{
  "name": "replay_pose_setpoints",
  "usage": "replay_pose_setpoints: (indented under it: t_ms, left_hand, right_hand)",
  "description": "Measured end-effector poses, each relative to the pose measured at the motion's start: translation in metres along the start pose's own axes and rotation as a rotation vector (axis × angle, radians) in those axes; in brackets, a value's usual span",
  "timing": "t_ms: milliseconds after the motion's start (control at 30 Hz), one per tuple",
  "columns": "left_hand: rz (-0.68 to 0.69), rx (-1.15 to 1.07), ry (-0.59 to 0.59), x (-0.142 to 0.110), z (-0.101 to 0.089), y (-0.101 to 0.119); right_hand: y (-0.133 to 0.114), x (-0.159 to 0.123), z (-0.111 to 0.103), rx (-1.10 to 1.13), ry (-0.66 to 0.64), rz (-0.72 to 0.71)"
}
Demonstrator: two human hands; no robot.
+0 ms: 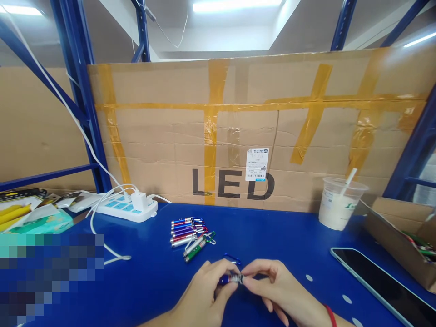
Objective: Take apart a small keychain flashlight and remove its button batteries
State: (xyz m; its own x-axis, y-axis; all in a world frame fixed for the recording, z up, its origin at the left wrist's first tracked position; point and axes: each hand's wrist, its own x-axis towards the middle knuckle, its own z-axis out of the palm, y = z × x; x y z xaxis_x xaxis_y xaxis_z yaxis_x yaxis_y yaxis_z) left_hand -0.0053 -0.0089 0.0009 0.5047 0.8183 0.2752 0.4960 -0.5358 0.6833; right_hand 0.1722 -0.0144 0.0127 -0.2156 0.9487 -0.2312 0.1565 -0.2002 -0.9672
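Note:
My left hand [207,290] and my right hand [272,286] meet low in the middle of the blue table [272,231]. Both pinch one small blue keychain flashlight [230,279]: the left fingers hold its blue body, the right fingertips close on its silver end. A blue carabiner clip [232,259] sticks out just behind it. Beyond the hands lies a pile of several more small flashlights [189,234] in blue, red, silver and green, some with clips.
A taped cardboard wall marked LED [235,136] backs the table. A white power strip [127,210] with cables sits left. A plastic cup with straw [339,202], a phone [384,284] and a cardboard box [402,236] are on the right. Blue rack posts [85,100] flank the space.

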Motion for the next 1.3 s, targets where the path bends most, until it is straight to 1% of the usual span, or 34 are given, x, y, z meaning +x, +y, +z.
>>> replay_pose_setpoints:
  t_ms: [200, 300, 500, 600, 700, 800, 900, 1000, 1133, 1200, 1300]
  left_hand:
    - [0.04, 0.017, -0.045, 0.002, 0.004, -0.012]
    - [0.087, 0.022, -0.067, 0.003, 0.006, -0.016]
    - [0.149, 0.008, -0.066, 0.004, 0.008, -0.021]
    - [0.154, -0.001, -0.077, 0.003, 0.007, -0.022]
    - [0.117, 0.01, -0.079, 0.002, 0.006, -0.02]
    - [0.068, 0.037, -0.072, 0.0, 0.004, -0.016]
    - [0.033, 0.049, -0.084, -0.001, 0.003, -0.012]
    - [0.019, 0.024, -0.083, -0.002, 0.001, -0.007]
    - [-0.007, -0.012, -0.049, -0.001, -0.001, -0.003]
    - [-0.011, -0.045, -0.04, -0.001, -0.001, -0.001]
    - [-0.017, -0.076, -0.04, -0.001, 0.0, -0.001]
  right_hand:
    - [0.007, 0.005, -0.004, -0.002, -0.039, 0.027]
    - [0.009, 0.006, -0.005, 0.002, -0.048, 0.02]
    - [0.011, 0.007, -0.004, 0.029, -0.018, -0.012]
    - [0.012, 0.006, -0.005, 0.022, -0.025, -0.004]
    - [0.012, 0.007, -0.006, -0.017, -0.048, -0.014]
    - [0.011, 0.007, -0.006, -0.079, -0.054, -0.049]
    - [0.009, 0.005, -0.005, -0.113, -0.031, -0.098]
    - [0.008, 0.004, -0.004, -0.138, -0.016, -0.126]
    - [0.011, 0.005, -0.005, -0.188, -0.004, -0.178]
    - [0.013, 0.006, -0.006, -0.226, -0.001, -0.236]
    - [0.017, 0.006, -0.008, -0.301, -0.012, -0.366]
